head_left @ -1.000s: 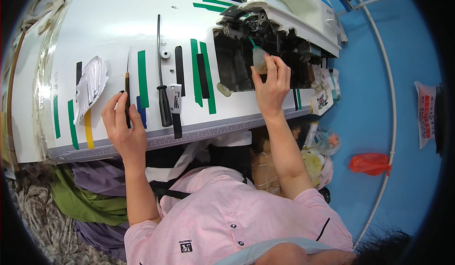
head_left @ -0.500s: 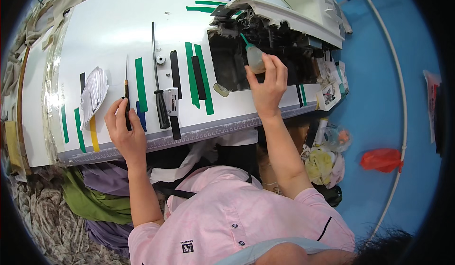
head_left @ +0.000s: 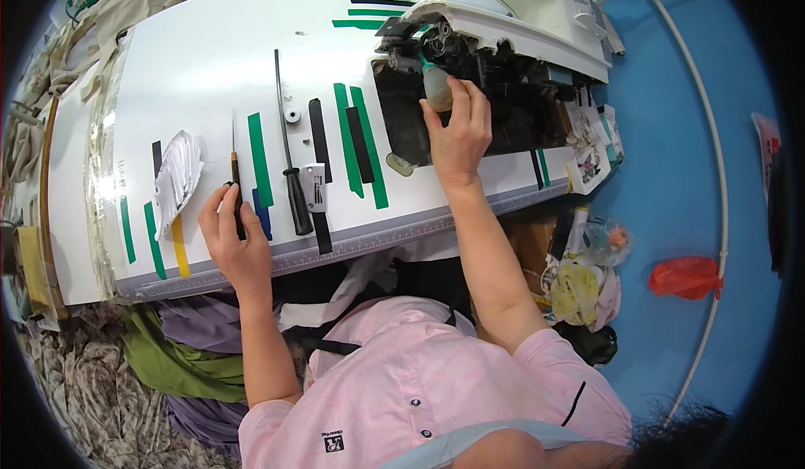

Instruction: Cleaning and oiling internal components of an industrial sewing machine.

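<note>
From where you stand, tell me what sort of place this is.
Likely a sewing workshop: a sewing machine with its works exposed, a ruler edging the table, and fabric heaped below.

A white bench (head_left: 226, 66) gleams at upper left; a blue wall or floor (head_left: 654, 150) spans the right, behind a white pipe (head_left: 722, 234).

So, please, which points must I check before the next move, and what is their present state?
1. Right hand has grip on translucent plastic squeeze bottle with green nozzle: ok.
2. Nozzle pointing toward white sewing machine's dark exposed mechanism: ok.
3. Nozzle tip touching mechanism: cannot tell.
4. Left hand free of tools: not ok; it touches a slim, dark-handled metal tool.
5. Long black-handled screwdriver apart from both hands: ok.
</note>
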Motion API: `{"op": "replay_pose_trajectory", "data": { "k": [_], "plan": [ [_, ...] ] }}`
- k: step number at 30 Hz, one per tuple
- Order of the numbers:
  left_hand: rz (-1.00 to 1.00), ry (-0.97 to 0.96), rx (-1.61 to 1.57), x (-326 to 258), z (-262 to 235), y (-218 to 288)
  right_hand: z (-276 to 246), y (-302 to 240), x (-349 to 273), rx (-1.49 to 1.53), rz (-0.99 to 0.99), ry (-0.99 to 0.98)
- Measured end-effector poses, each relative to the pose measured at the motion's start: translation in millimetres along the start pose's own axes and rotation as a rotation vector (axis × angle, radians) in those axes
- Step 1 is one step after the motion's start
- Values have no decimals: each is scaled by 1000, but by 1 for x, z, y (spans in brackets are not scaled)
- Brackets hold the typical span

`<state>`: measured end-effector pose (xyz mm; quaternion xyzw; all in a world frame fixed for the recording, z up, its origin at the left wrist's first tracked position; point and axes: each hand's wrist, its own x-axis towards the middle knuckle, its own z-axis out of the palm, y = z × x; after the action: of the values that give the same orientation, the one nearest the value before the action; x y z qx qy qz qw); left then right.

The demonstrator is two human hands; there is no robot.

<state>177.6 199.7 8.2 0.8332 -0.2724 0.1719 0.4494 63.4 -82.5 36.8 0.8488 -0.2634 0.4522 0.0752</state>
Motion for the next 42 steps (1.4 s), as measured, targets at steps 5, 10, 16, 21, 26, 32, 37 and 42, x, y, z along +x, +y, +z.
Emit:
{"op": "replay_pose_trajectory", "data": {
  "k": [5,10,16,21,26,32,37,42],
  "plan": [
    [1,9,-2,-1,-1,-2,-11,-8,1,35,-30,18],
    [18,10,-4,-1,-1,-3,-10,-18,12,31,-70,6],
    [-3,14,-27,-1,-2,-3,-20,-20,12,3,-120,-58],
    [-13,19,-70,0,-6,-4,-73,-32,33,-16,-286,-7],
    [-17,26,-107,1,-6,-7,-94,-48,75,-169,-459,-118],
    [24,52,-133,2,-8,-9,-87,-58,96,-328,-534,-265],
    [13,43,-177,3,-11,-10,-82,-62,100,-347,-544,-298],
    [24,44,-192,2,-11,-12,-82,-62,94,-357,-562,-308]
  ]
}}
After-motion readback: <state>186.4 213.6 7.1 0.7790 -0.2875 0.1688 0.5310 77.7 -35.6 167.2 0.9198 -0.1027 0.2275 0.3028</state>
